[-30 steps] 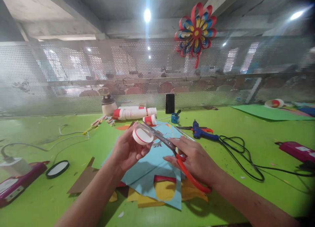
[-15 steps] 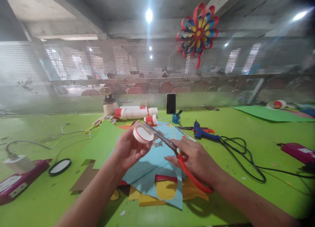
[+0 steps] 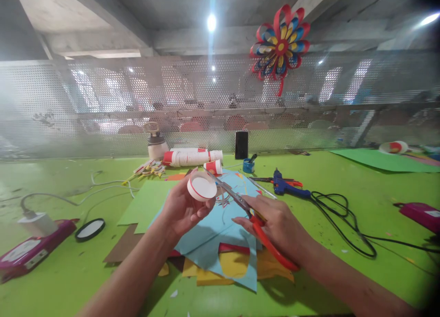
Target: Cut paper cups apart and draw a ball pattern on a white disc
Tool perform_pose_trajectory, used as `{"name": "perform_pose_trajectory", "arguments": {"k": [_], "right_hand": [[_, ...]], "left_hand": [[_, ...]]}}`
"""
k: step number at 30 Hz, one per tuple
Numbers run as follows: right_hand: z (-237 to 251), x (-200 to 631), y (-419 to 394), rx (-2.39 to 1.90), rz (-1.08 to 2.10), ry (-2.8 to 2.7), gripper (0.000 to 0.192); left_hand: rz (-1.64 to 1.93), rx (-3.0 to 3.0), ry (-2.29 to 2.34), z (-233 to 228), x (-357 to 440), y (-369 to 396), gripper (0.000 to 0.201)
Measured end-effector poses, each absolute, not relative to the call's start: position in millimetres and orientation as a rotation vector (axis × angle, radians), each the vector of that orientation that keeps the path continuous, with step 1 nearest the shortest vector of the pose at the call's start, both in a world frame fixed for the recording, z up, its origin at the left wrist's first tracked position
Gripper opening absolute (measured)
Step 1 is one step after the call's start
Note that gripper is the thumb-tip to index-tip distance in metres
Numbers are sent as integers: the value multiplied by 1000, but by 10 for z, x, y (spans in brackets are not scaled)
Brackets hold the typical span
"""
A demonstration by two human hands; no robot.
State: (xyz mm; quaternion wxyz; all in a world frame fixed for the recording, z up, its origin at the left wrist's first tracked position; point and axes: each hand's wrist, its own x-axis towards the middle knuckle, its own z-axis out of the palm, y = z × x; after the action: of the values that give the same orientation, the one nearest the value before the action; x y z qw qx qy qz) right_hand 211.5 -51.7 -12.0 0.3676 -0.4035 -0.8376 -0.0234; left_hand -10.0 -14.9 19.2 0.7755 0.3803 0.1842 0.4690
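Note:
My left hand (image 3: 182, 207) is closed round a shallow white paper cup base (image 3: 202, 188) with a red line along its side, its round face tilted up towards me. In my right hand (image 3: 275, 221) is a pair of scissors (image 3: 266, 241) with red handles. Their metal blades point up and left, the tips beside the far edge of the cup base; whether they touch it I cannot tell. Beneath both hands lies light blue paper (image 3: 206, 237) with a round hole, over yellow paper (image 3: 209, 276) and a brown sheet (image 3: 120, 246).
Stacked paper cups (image 3: 192, 158), a red cup (image 3: 213, 167), a blue jar (image 3: 248, 165) and a black phone-like slab (image 3: 241, 145) stand behind. A blue glue gun (image 3: 288, 186) with a looping cable lies right. Purple power strips (image 3: 37, 248) sit at both sides.
The view has shifted slightly, so things appear a little further right. Both hands keep hold of the cup base and scissors, with hardly any movement between them.

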Motion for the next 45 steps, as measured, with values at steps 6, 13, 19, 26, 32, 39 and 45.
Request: {"name": "perform_pose_trajectory", "arguments": {"k": [6,13,19,26,32,39,45], "right_hand": [[-108,2108,-482,-1058,-6,-2092,37],[-204,2170,-249,-1223,191,-1826,37],[-351,2234,-119,-1209,306,-1815,32],[-360,2199,-133,-1174,372,-1797,36],[-239,2161,-240,-1160,432,-1787,37],[-195,2118,-291,-1162,443,-1774,40],[-144,2105,-322,-1154,485,-1758,39]], "left_hand": [[1016,783,449,211,-81,-171,31],[1111,844,414,181,-84,-152,30],[1216,886,341,186,-68,-155,27],[1439,1033,418,176,-14,-166,34],[1469,1149,599,132,62,-203,48],[1417,1192,616,85,109,-170,58],[1433,1303,652,-38,116,-104,59]]}}
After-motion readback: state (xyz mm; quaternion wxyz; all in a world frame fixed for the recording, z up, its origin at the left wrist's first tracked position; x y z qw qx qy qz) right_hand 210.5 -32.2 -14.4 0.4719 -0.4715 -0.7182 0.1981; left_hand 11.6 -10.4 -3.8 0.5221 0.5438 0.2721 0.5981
